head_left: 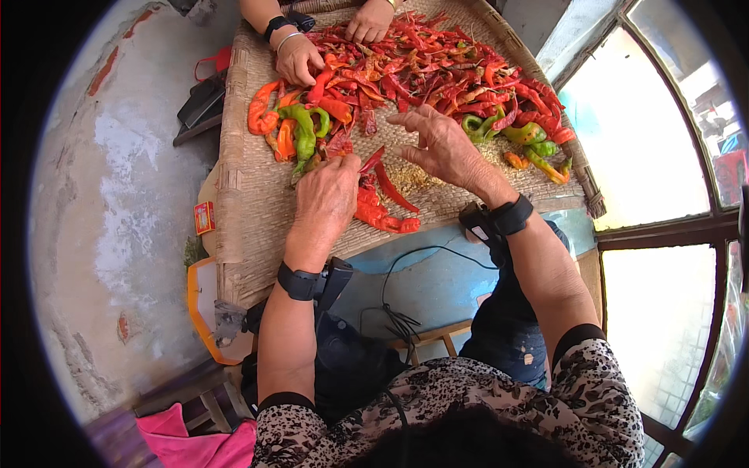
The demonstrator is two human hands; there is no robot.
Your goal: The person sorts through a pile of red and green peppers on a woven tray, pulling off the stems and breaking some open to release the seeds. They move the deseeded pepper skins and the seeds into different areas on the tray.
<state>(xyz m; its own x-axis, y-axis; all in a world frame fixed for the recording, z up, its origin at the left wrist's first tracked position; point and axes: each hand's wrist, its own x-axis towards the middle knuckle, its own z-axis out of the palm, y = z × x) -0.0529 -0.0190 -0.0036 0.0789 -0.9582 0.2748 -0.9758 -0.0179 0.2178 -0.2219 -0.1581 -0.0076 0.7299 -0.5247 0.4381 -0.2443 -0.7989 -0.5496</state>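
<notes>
A woven tray (246, 234) holds a broad heap of dried red chili peppers (421, 64). My left hand (330, 196) grips a red chili pepper (372, 160) by one end between thumb and fingers. Just right of it, my right hand (447, 143) hovers over pale seeds (409, 176) with thumb and forefinger apart, holding nothing. Several red peppers (389, 221) lie near the tray's front edge, below my hands. Green peppers (305, 137) and orange ones sit left of the heap; more green peppers (525, 134) lie at its right.
Across the tray, another person's hands (299, 58) touch the peppers. A window (655, 327) stands at the right and a plastered wall (129, 175) at the left. A matchbox (205, 217) is beside the tray's left edge. A dark cable (401, 322) hangs below the front edge.
</notes>
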